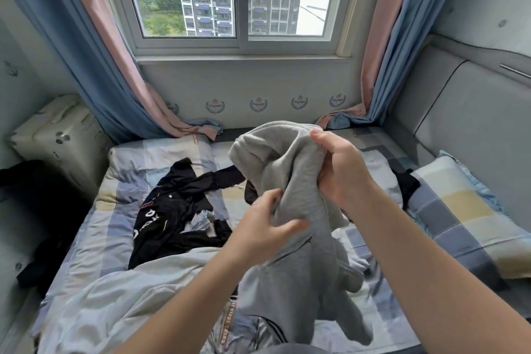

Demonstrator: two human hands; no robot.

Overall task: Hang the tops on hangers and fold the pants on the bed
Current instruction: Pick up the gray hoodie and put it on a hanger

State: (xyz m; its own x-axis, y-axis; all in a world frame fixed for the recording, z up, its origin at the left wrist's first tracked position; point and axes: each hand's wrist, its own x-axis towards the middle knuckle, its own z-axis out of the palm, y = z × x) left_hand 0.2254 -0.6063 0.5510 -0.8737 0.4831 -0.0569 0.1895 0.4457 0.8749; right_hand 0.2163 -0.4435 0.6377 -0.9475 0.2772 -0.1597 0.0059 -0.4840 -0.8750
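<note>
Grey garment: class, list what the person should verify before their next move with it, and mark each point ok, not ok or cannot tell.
1. Both hands hold the grey garment: ok. The right hand grips its upper fold, and the left hand pinches it lower down.
2. Top or pants known: cannot tell; it is bunched.
3. Hanger within sight: not ok; none shows.
4. Flat room on the bed: not ok; black clothes lie crumpled mid-bed.
5. Garment spread out: not ok; it hangs in folds.
</note>
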